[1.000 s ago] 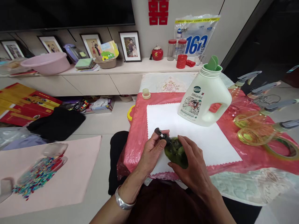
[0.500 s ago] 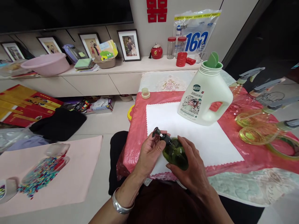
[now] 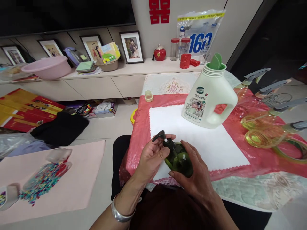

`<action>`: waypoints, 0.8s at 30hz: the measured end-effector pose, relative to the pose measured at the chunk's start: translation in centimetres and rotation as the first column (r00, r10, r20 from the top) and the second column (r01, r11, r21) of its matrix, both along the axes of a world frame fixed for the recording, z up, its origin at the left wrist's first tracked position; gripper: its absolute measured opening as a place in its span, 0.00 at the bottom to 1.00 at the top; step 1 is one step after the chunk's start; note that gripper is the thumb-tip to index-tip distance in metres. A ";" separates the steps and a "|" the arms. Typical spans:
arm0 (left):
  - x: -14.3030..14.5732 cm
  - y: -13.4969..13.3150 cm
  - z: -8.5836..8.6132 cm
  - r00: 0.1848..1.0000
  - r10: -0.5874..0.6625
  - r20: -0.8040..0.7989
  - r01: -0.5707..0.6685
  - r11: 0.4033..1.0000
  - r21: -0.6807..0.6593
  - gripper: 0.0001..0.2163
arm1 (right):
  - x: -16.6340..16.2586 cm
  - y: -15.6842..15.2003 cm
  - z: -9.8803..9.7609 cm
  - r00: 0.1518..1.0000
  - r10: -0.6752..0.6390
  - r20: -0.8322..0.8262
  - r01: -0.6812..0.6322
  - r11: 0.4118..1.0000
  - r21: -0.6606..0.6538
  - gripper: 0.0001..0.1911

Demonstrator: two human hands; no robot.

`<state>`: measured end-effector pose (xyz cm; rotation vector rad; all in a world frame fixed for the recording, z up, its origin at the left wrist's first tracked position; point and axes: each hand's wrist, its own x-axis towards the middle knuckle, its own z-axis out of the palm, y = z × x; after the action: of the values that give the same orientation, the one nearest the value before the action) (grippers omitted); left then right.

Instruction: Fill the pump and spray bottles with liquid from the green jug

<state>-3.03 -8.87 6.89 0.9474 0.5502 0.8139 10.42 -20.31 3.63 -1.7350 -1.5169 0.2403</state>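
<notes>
A small dark green bottle (image 3: 179, 159) with a black pump head (image 3: 160, 136) is held over the near edge of a white cloth (image 3: 192, 137). My left hand (image 3: 151, 156) is closed round the pump head and the bottle's neck. My right hand (image 3: 194, 169) wraps round the bottle's body from the right and below. Behind them a large white detergent jug (image 3: 208, 95) stands on the cloth, open at the top, with a green funnel (image 3: 216, 61) in its mouth.
The cloth lies on a red-covered table (image 3: 141, 127). Several yellow spray bottles (image 3: 266, 124) lie at the right. A small cap (image 3: 149, 95) sits at the far left of the table. A pink mat with coloured beads (image 3: 40, 180) covers the floor at left; a cluttered shelf (image 3: 148, 67) runs behind.
My left hand has turned the pump head leftward on the neck. The bottle has tilted slightly while my right hand kept its hold. The view shifted a little.
</notes>
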 end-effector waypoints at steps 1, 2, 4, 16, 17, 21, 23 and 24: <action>0.1 -0.1 -0.1 1.000 0.023 -0.013 -0.022 1.000 0.011 0.19 | -0.1 0.0 0.0 1.000 0.002 0.003 -0.002 1.000 0.006 0.45; 0.2 -0.1 -0.1 0.998 0.049 -0.028 -0.049 0.999 0.012 0.19 | -0.1 0.0 0.0 1.000 0.007 0.004 -0.007 1.000 0.012 0.45; 0.3 0.0 -0.2 0.994 0.093 -0.056 -0.094 0.996 -0.014 0.19 | -0.2 0.0 0.0 1.000 0.017 -0.001 -0.017 1.000 0.016 0.45; -0.4 0.1 0.3 0.998 0.005 -0.063 -0.003 0.999 0.034 0.22 | -0.2 0.2 0.2 0.999 0.010 -0.034 -0.010 1.000 0.021 0.43; -0.3 0.0 0.1 0.996 0.035 -0.083 -0.032 0.998 0.046 0.22 | -0.2 0.2 0.2 0.999 0.015 -0.034 -0.014 1.000 0.022 0.43; -0.3 0.2 -0.2 0.988 0.101 -0.118 -0.097 0.994 0.039 0.18 | -0.2 0.1 0.1 0.999 0.019 -0.038 -0.018 1.000 0.015 0.43; -0.5 0.4 0.0 0.995 0.053 -0.082 -0.051 0.998 0.021 0.19 | -0.2 0.1 0.1 0.999 0.016 -0.041 -0.016 1.000 0.006 0.43; -0.7 0.4 0.1 0.998 0.020 -0.065 -0.018 1.000 0.019 0.19 | -0.1 0.1 0.1 0.999 0.016 -0.042 -0.015 1.000 0.006 0.43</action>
<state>-3.70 -8.50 7.01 0.9899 0.6095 0.8087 10.29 -20.16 3.77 -1.7042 -1.4996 0.2787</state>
